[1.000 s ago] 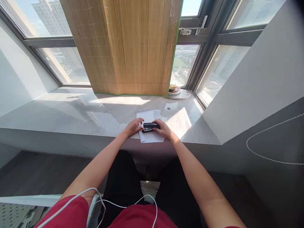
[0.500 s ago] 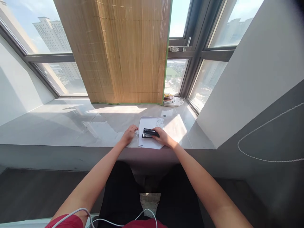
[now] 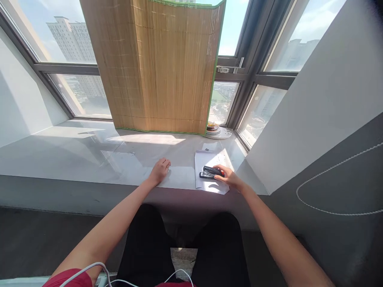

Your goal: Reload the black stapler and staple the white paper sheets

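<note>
A black stapler (image 3: 212, 172) lies on white sheets of paper (image 3: 203, 157) at the front edge of the pale sill. My right hand (image 3: 229, 176) is closed round the stapler's right end, with fingers above and the thumb below. The stapler's jaws are apart, pointing left. Some dark print shows near the top of the sheets. My left hand (image 3: 160, 171) rests on the sill to the left of the paper, apart from it. Its fingers are curled together and nothing shows in them; the underside is hidden.
A bamboo blind (image 3: 167, 79) hangs in front of the window down to the sill (image 3: 74, 159). Stacked plates (image 3: 214, 129) stand at the back right corner. A beaded cord (image 3: 317, 181) loops by the right wall. A white cable (image 3: 100, 265) crosses my lap.
My right hand has moved to the right, and the stapler and paper have shifted right with it. My left hand has stayed nearly in place, so a gap separates it from the paper.
</note>
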Available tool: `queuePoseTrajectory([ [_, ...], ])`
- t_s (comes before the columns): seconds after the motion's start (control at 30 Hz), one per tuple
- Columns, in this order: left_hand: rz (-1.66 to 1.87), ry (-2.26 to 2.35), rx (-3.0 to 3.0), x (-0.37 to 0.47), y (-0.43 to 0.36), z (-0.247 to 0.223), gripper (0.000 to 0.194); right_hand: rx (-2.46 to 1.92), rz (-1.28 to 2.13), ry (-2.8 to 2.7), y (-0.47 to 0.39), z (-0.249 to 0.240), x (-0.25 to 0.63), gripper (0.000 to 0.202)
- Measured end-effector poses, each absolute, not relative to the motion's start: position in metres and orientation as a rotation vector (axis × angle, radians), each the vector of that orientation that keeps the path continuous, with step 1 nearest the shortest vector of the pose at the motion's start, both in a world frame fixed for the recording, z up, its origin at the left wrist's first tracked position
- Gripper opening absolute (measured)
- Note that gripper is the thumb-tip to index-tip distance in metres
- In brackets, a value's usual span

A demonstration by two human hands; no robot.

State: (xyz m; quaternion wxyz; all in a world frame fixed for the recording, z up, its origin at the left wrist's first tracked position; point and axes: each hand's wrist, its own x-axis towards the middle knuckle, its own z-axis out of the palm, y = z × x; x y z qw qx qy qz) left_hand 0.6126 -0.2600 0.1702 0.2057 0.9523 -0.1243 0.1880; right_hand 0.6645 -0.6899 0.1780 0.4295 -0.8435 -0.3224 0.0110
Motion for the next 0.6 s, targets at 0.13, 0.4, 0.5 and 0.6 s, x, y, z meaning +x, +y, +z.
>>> queuePoseTrajectory([
  [0.13, 0.476, -0.158, 2.888, 0.594, -0.178, 0.178, 0.020, -2.054, -0.168, -0.601, -0.689, 0.186, 0.698, 0.047],
  [0.4, 0.343, 0.483, 3.070, 0.567, -0.074, 0.172, 0.024, -2.605, -0.387, -0.726, -0.641, 0.178, 0.766, 0.046],
  [0.5, 0.385, 0.507, 3.064, 0.568, -0.084, 0.169, 0.023, -2.772, -0.264, -0.683, -0.627, 0.166, 0.772, 0.052],
  [0.6, 0.400, 0.500, 3.031, 0.566, -0.089, 0.171, 0.021, -2.821, -0.211, -0.698, -0.625, 0.155, 0.774, 0.054],
])
